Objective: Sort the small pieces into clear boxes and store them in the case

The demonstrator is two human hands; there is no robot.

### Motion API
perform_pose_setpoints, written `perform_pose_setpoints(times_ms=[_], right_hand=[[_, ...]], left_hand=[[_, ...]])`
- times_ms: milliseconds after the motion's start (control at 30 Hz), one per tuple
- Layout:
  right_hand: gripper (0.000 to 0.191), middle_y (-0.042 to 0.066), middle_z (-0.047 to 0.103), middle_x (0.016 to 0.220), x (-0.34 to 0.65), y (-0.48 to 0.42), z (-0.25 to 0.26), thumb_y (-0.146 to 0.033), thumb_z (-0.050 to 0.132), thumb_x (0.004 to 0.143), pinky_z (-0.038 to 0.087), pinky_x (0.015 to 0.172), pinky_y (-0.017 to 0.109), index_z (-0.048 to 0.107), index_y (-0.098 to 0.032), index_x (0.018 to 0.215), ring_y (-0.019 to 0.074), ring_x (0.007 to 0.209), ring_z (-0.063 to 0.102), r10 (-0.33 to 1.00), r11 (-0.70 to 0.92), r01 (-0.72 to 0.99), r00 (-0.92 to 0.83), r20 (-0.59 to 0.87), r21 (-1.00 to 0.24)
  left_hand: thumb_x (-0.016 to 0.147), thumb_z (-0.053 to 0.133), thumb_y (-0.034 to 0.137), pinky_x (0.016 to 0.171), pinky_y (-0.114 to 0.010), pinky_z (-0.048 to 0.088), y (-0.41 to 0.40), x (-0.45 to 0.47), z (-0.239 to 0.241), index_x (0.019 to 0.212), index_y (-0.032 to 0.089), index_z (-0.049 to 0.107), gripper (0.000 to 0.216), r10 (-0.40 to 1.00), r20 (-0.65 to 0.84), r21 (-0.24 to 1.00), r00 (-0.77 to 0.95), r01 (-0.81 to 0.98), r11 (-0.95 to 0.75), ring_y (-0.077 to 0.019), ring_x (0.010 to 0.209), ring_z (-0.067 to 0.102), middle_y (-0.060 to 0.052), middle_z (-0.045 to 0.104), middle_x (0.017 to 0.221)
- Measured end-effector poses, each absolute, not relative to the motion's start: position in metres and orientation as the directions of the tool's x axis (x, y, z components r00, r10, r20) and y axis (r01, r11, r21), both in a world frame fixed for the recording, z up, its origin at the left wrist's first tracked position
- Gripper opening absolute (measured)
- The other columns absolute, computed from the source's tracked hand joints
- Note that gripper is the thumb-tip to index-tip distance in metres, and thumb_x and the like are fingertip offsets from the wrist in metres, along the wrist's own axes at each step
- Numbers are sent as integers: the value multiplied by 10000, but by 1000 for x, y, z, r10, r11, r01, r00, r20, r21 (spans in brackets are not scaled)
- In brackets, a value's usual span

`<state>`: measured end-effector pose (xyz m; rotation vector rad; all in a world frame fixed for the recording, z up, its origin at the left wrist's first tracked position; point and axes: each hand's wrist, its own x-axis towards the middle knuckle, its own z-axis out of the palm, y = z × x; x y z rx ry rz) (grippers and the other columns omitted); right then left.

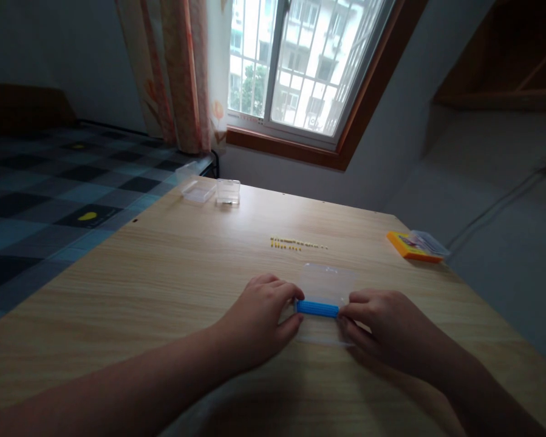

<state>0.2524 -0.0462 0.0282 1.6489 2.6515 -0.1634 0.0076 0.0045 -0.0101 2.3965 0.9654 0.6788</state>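
A blue ridged strip (pixel 318 309) lies level between my two hands, over a clear plastic sheet or lid (pixel 330 277) on the table. My left hand (pixel 270 306) pinches its left end between thumb and forefinger. At the other end, the fingertips of my right hand (pixel 375 318) close round the strip. Whether the strip rests on the clear plastic or is held just above it, I cannot tell. Beyond the plastic, several tiny yellow pieces (pixel 295 243) lie in two rows.
The wooden table (pixel 163 291) stretches to the window wall. At its far left corner stand an opened clear box (pixel 198 189) and a smaller clear box (pixel 228 193). Near the right edge lies an orange-and-yellow box (pixel 413 246) with a clear case (pixel 428 243). A bed (pixel 81 182) adjoins the left side.
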Motion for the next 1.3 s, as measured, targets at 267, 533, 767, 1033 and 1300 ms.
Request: perform_pose_setpoints(times_ms=[267,533,767,1033,1300], right_hand=[[251,-12,639,738,249,-47,29,-202,505,915,280,617,257,663,-199,720,95,630,533,881,454,882,-465,-84,-124],[257,-8,647,753,250,-45,27,-221,502,936,288,621,260,675,-201,746,98,637,544,881,456,882,-467,-80,-120],[224,-2,647,779,258,-45,29,-227,515,930,314,629,256,721,-222,840,105,665,564,890,444,884,-453,-38,-148],[214,-2,653,791,257,-46,30,-237,536,919,323,641,266,739,-245,850,122,690,582,899,434,896,-437,-18,-91],[234,1,657,787,253,-45,27,-226,530,927,327,639,270,743,-237,834,119,681,586,916,396,916,-399,-42,-58]], left_hand=[[817,668,174,969,-443,442,4,7,-9,1024,196,696,210,729,270,580,629,498,-645,-266,995,609,-52,725,975],[814,673,172,978,-442,439,5,8,-11,1020,199,697,209,724,281,581,630,489,-651,-267,1001,606,-51,723,971],[815,682,172,979,-442,440,4,7,-10,1029,200,694,217,726,275,584,631,490,-647,-268,1013,605,-53,726,992],[819,678,181,973,-448,442,5,8,-10,1025,201,695,208,730,266,584,630,497,-642,-269,1007,605,-53,724,983],[818,674,183,984,-451,435,4,9,-10,1030,198,691,213,725,272,580,633,493,-649,-268,1009,609,-51,729,992]])
